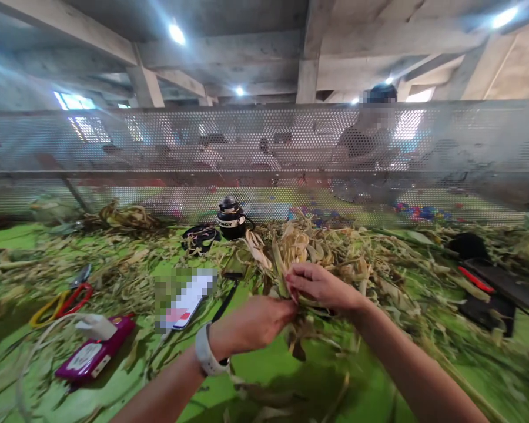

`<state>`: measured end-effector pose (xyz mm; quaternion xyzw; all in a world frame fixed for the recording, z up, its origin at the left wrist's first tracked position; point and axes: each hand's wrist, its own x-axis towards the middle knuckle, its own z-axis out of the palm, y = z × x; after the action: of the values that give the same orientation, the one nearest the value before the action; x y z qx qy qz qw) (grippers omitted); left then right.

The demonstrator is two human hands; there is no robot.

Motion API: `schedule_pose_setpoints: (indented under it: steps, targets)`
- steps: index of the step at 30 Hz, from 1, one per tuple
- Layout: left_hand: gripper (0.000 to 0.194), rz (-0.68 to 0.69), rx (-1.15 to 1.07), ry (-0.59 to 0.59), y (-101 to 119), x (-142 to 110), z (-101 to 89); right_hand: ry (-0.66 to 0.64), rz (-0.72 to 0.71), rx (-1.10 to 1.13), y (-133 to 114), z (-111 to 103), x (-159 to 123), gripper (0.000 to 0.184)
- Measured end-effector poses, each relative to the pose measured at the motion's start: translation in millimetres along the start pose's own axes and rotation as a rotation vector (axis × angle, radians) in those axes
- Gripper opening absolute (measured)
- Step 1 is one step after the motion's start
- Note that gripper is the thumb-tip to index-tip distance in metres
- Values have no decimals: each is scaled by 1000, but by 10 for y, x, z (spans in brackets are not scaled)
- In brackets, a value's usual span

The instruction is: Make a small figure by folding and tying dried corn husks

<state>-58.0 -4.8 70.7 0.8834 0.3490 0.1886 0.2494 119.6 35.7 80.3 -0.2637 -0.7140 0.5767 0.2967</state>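
Note:
My left hand point(264, 320), with a pale watch band at the wrist, is closed on the lower part of a bunch of dried leafy stalks point(294, 247). Just above it, my right hand point(315, 285) pinches the same bunch, its thumb and fingers drawn together. The two hands nearly touch. Yellowish, curled leaves spread upward from them, and a few brown ones point(296, 346) hang below. My fingertips are partly hidden among the stalks.
Loose dry leaves litter the green tabletop point(247, 405). Leftward lie scissors point(73, 299), a purple power strip point(94, 352) and a phone point(191, 299). A black jar point(230, 218) stands ahead, before a perforated metal screen point(255, 141). A person point(365, 135) is beyond it. Dark objects point(489, 282) lie right.

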Motion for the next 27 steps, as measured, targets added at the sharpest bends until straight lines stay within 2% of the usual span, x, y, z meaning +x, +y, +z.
schedule_pose_setpoints:
  steps: [1, 2, 4, 6, 9, 11, 14, 17, 19, 21, 24, 27]
  targets:
    - [21, 57, -158, -84, 70, -1, -35, -60, 56, 177, 36, -39, 5, 30]
    - [22, 60, -318, -57, 125, 9, -56, -78, 93, 327, 84, -62, 20, 31]
    - [23, -15, -586, 124, 166, 66, -53, -23, 109, 508, 194, -62, 73, 33]
    - [24, -117, -776, 317, 114, 158, -2, 72, 79, 565, 292, -19, 145, 35]
    - [22, -242, -834, 574, -90, 279, 89, 209, 41, 619, 388, 96, 239, 33]
    - [21, -328, -703, 669, -247, 308, 126, 299, 19, 635, 427, 193, 269, 29]
    - [19, -338, -336, 707, -407, 288, 162, 400, 3, 602, 461, 335, 257, 30]
    - [20, -334, -153, 682, -421, 256, 218, 452, -45, 368, 448, 417, 198, 34]
    - [20, -345, -74, 645, -384, 249, 256, 432, -98, 170, 415, 427, 158, 35]
    - [19, -350, -84, 630, -358, 254, 272, 390, -119, 41, 377, 411, 135, 34]
    - [19, -347, -185, 645, -387, 275, 241, 363, -62, -50, 337, 365, 136, 33]
    - [18, -358, -436, 697, -454, 299, 182, 354, -23, -120, 328, 334, 148, 30]
